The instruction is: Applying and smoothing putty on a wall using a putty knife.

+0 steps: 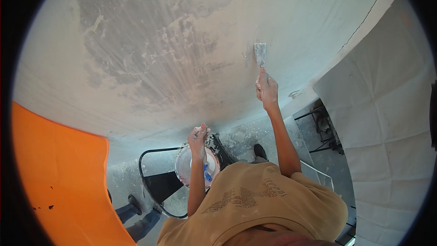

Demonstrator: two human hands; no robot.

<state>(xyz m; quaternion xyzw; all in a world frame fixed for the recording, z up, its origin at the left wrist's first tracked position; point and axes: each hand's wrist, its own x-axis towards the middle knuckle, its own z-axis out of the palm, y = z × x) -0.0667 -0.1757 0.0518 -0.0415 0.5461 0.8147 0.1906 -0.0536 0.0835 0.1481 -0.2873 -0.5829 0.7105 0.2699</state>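
The fingers of the right hand (268, 89) are clamped on the handle end of a scraper (260, 54), thumb along it. Its white-smeared blade points up and lies against the wall (300, 27), right of a large dark patch (132, 32) that spreads toward the wall's upper left. The left hand (198, 142), also smeared white, is near the wall's lower edge; its fingers look curled, but I cannot tell whether they close on anything. Just below it is a round bucket (183, 166), with a blue tool (207, 173) inside, near the rim. A black chair (164, 187) is left of the bucket; its right edge passes behind or under it, I cannot tell which. Farther out, an orange sheet (63, 173) borders the wall's lower left corner, a white sheet (387, 123) its right edge. Another person's legs (145, 228) show beyond the chair.
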